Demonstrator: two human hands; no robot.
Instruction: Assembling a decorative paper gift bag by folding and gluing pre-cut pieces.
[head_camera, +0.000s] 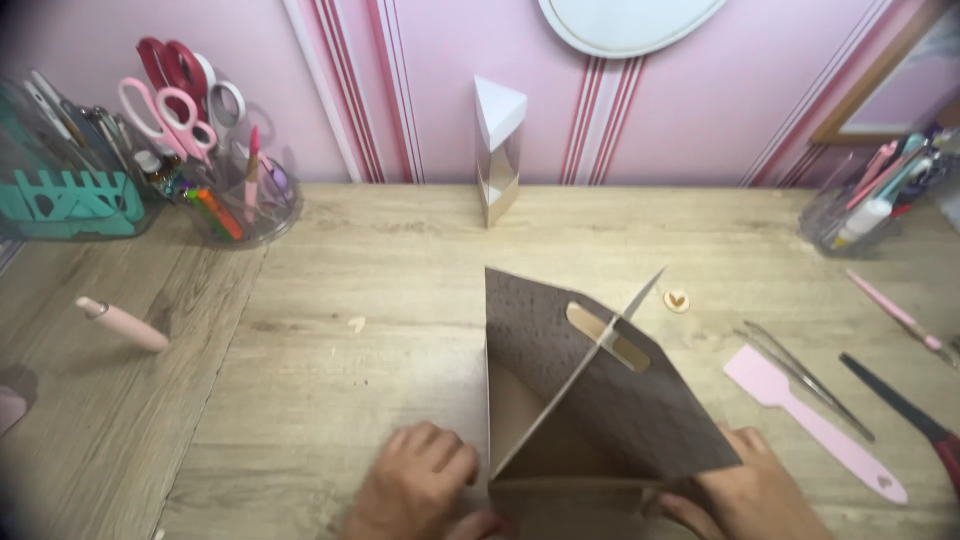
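A brown cardboard box (590, 390) with a handle slot stands half-folded on the wooden desk (350, 400), its flaps up. My left hand (420, 485) presses flat on the desk against the box's lower left corner. On the other side, my right hand (745, 490) grips the box's lower right edge under the big flap. A tall white triangular box (497, 150) stands upright at the back of the desk, apart from both hands.
Clear holders with scissors and pens (205, 150) and a teal rack (70, 195) stand back left. A pink tube (125, 323) lies left. Right of the box lie a pink spatula (815, 420), tweezers (805, 378), a dark blade (900, 405) and a pen cup (865, 205).
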